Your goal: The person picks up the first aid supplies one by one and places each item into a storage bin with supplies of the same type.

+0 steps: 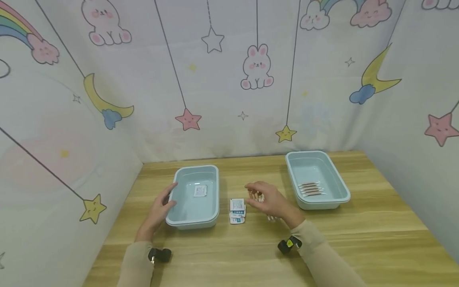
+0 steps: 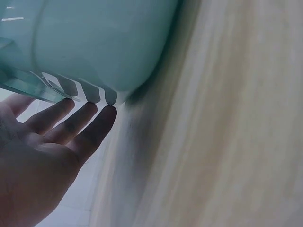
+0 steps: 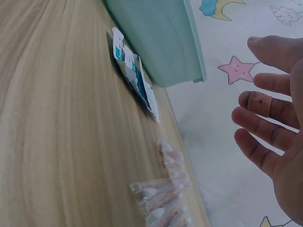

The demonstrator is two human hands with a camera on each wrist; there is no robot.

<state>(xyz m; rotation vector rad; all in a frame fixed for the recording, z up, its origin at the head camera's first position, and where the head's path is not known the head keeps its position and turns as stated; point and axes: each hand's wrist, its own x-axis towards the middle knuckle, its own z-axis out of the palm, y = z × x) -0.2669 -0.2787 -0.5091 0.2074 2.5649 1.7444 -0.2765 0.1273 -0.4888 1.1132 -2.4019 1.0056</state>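
– Pale-blue plastic on that near bin (image 1: 191, 208) by the left fingers (image 2: 94, 130). Heavy?
– Prob. light & stiff, smooth walls, so maybe slippery. Best hold: rim.
– State of the fingers?
– Left: extended, slightly apart, at the bin's outer wall; can't tell if pressing. Right fingers (image 3: 262, 126): spread wide, holding nothing, above the wrapped swabs (image 3: 163, 201) on the table (image 1: 222, 259).
– Those handle OK?
– V. light, I'd guess; sticks stiff but snappable, film slick. Pinch mid-stick, not the tips.
– Sachets?
– Sachet stack (image 1: 237, 211) sits between both sets of fingers, nearer the right. Looks thin, prob. bendy; lift by an edge.
– Qty?
– Bins: 2, incl. far bin (image 1: 312, 171) right of the right fingers. Sachets: approx. 3 stacked, + 1 single sachet (image 1: 200, 191) in the near bin. Far-bin swabs (image 1: 311, 189): approx. 5. Under the right fingers: partly hidden, no exact no.
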